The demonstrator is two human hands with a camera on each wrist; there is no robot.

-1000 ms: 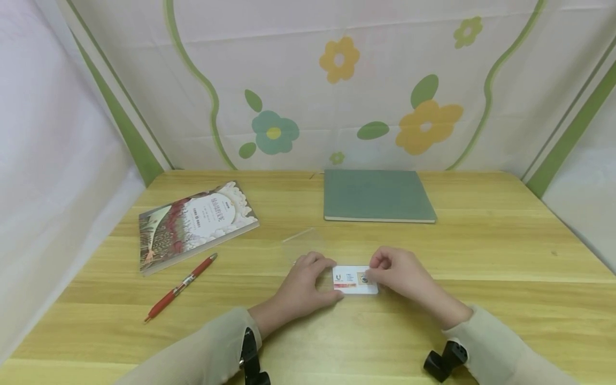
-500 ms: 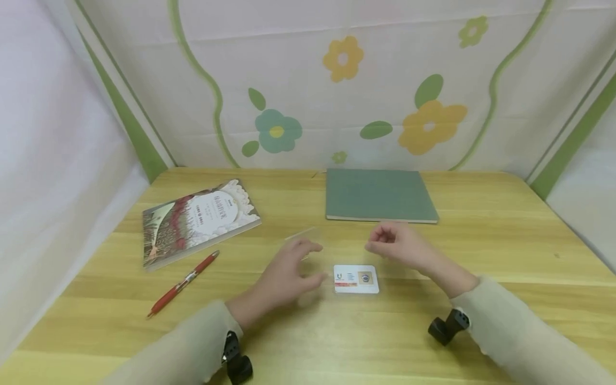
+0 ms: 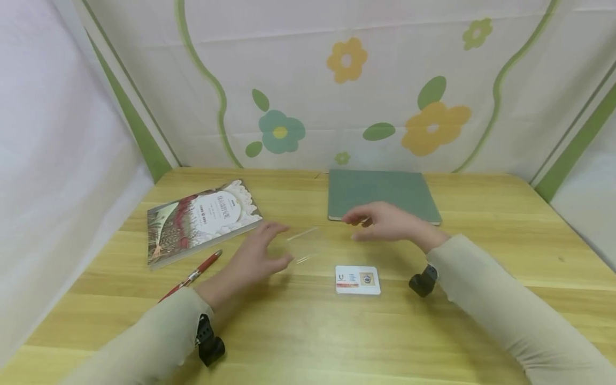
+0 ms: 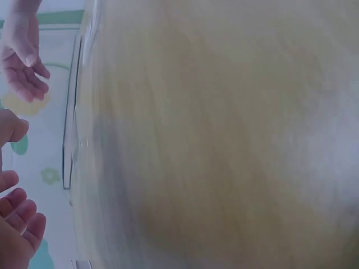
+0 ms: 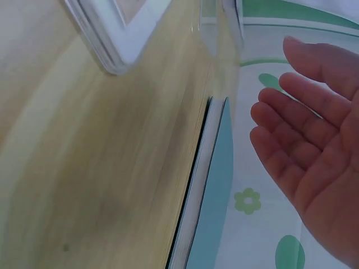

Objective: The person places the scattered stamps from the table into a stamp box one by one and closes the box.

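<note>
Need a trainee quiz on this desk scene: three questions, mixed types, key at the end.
1. Multiple choice: in the head view, what partly covers the slim red pen?
A) the left beige fabric sleeve
B) the green hardcover book
C) the right beige fabric sleeve

2. True or false: the white rectangular card lies on the wood-grain tabletop, apart from both the left hand and the right hand.

3. Fill in: the paperback book with the illustrated cover lies on the person's ____ side of the tabletop.

Key: 1. A. 2. True. 3. left.
</note>
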